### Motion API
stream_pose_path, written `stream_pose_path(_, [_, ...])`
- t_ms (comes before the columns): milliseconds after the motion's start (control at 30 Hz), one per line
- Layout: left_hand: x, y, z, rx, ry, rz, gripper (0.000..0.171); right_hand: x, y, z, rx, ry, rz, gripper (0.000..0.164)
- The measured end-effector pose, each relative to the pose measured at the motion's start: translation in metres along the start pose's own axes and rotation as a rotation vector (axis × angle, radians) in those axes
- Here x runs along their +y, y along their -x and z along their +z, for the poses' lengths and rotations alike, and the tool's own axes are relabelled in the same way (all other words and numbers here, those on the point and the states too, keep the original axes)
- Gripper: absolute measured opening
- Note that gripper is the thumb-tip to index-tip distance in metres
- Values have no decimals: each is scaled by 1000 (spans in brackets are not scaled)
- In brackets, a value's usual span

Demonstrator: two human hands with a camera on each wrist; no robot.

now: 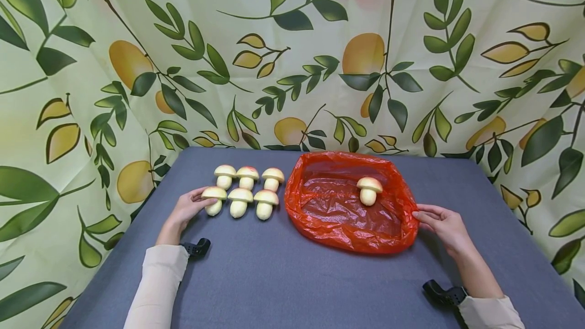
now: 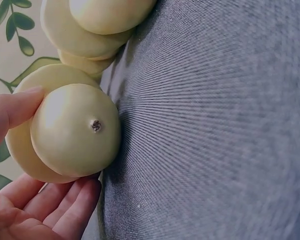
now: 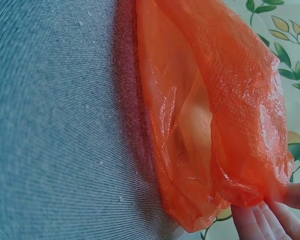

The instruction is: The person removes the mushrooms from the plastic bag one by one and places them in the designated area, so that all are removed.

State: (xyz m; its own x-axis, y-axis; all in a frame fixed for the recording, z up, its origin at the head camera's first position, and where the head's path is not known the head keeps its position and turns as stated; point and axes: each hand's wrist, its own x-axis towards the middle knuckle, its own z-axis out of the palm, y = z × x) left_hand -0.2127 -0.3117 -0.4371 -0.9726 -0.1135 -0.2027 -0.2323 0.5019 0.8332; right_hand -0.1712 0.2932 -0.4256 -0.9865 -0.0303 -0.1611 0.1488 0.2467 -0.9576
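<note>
My left hand (image 1: pixel 189 209) grips a toy mushroom (image 1: pixel 214 200) by its cap, at the left end of the nearer row. In the left wrist view the thumb (image 2: pixel 20 107) lies on one side of this pale mushroom, the fingers curve under the other, and the round stem end faces the camera. My right hand (image 1: pixel 441 225) pinches the right rim of a red plastic bag (image 1: pixel 347 242) between thumb and fingers. The bag stands spread open, with one mushroom (image 1: pixel 368 191) inside. Through the red film its pale shape shows in the right wrist view.
More cream mushrooms with reddish-topped caps stand left of the bag: three (image 1: pixel 247 176) in the back row, two (image 1: pixel 265 204) beside the gripped one. All are on a grey cloth-covered table (image 1: pixel 292 288). A leaf-and-fruit patterned curtain (image 1: pixel 320 100) hangs behind and at both sides.
</note>
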Motion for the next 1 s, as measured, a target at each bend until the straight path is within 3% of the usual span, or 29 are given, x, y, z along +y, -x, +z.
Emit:
stream_pose_path(300, [1,0,1,-48,60,14,72,0,0,0,5,36,6,18])
stream_pose_path(633, [6,1,1,-91,90,22,74,0,0,0,2,3,-12,22])
stream_pose_path(1000, [4,3,0,-70,89,14,76,2,-2,0,-10,-8,5,23])
